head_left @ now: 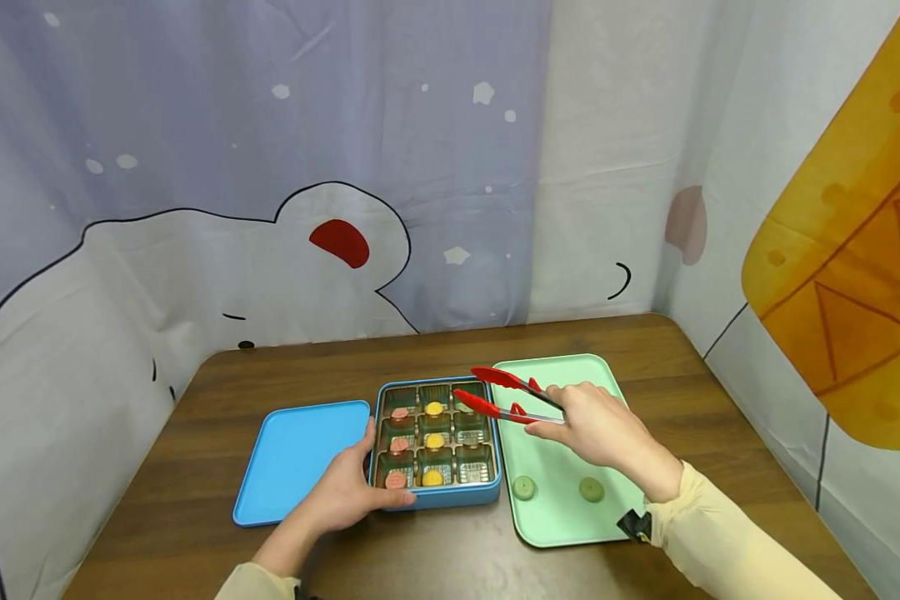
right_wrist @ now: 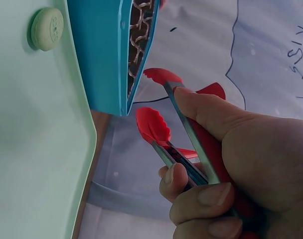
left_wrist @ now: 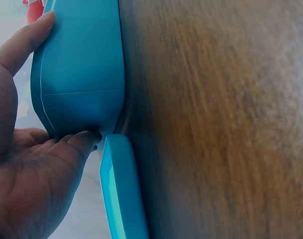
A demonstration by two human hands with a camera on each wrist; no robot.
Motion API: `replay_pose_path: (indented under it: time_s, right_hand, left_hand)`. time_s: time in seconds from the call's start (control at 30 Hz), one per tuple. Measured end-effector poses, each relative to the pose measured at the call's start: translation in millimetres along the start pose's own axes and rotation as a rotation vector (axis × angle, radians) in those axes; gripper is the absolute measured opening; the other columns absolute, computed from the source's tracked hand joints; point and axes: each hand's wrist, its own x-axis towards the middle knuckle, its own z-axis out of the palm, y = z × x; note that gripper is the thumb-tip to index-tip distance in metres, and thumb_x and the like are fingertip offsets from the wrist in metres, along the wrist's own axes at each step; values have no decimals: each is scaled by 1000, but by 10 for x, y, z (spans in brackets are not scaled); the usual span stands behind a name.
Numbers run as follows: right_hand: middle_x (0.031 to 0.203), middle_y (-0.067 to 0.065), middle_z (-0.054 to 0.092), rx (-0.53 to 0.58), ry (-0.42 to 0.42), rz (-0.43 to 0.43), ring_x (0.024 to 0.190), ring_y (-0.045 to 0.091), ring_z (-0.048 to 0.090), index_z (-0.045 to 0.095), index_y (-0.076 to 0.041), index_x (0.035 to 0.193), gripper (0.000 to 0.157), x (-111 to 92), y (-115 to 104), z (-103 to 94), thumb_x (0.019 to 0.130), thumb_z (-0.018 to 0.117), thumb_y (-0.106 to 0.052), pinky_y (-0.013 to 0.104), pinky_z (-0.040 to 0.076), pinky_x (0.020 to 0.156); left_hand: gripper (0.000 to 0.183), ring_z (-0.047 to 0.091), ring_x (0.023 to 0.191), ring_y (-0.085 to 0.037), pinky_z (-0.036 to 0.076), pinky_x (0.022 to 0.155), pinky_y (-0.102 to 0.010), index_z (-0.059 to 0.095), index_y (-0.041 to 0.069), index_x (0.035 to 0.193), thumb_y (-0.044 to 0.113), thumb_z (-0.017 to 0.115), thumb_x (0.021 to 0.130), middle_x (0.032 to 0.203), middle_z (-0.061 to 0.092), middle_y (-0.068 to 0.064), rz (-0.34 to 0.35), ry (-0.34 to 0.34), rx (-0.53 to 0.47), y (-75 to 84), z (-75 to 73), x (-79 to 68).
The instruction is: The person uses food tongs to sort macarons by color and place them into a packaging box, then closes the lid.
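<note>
- While the left hand braces the blue tin on the tabletop, fingers curled round its near corner, two columns already hold sweets.
- Right hand grips empty red tongs, their tips apart over the bare third column.
- Two green sweets remain on the green tray, likely still to move.

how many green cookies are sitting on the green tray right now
2: one green cookie at the green tray's near-left corner, another just right of it. None seems hidden.
</note>
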Motion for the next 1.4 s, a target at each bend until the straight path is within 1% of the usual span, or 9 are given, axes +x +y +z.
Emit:
replay_pose_path:
  time_s: [0.13,0.27,0.47,0.73,0.93,1.0,1.07,1.23,1.4]
  right_hand:
    - [57,-5,45,-1,-3,16,54,14,42,60,-20,81,35,-31,5,-9,91,83,-45,33,36,51]
    - [59,-4,47,-1,-11,37,55,15,43,62,-19,84,34,-83,12,-43,91,82,-45,34,38,51]
    - [60,-6,48,-12,-16,56,55,13,45,66,-18,91,35,-243,65,-108,92,80,-51,36,39,51]
    - [56,-9,45,-14,10,83,51,11,43,67,-17,96,38,-594,251,-148,92,80,-52,33,36,49]
    - [57,-10,41,-22,32,96,51,7,37,59,-22,86,39,-886,370,-143,91,80,-55,29,32,49]
    - [58,-11,40,-16,33,101,51,5,36,58,-24,86,39,-987,396,-135,91,79,-56,28,32,49]
    - [59,-12,40,-14,37,109,52,3,36,61,-24,89,37,-1082,415,-131,91,79,-56,27,33,49]
    - [63,-17,39,-28,49,113,57,1,39,63,-25,92,35,-1293,447,-124,90,80,-57,26,35,52]
    - [65,-21,41,-60,49,117,64,2,45,64,-25,94,36,-1443,474,-124,91,78,-59,29,40,59]
  left_hand:
    - [142,51,139,-33,42,111,-54,7,-8,166,40,101,71,147,60,-17,0,-1,3,2,6,-2]
    - [142,47,143,-36,41,112,-55,7,-7,166,41,101,71,149,57,-19,-4,-2,5,4,9,-4]
    - [142,49,141,-36,42,111,-55,6,-7,166,41,100,72,145,61,-17,-12,-4,9,5,19,0]
    - [141,49,140,-36,43,111,-56,5,-4,167,42,99,73,145,61,-15,2,-5,5,-1,8,3]
    - [141,57,133,-31,45,108,-52,3,-5,167,39,100,73,138,67,-10,-3,-14,-12,5,-5,-6]
    - [141,57,134,-30,45,108,-51,3,-5,167,39,100,73,137,68,-9,-7,-17,-13,16,-5,-7]
    - [141,60,131,-30,47,106,-50,2,-5,166,39,100,74,133,70,-8,-9,-25,-21,24,-2,-3]
    - [143,67,119,-24,51,102,-47,2,-5,167,40,100,73,127,73,-6,-20,-29,-24,11,2,5]
    - [142,62,127,-28,49,104,-49,2,-5,167,42,99,74,136,69,-9,-5,-24,3,-23,-5,5]
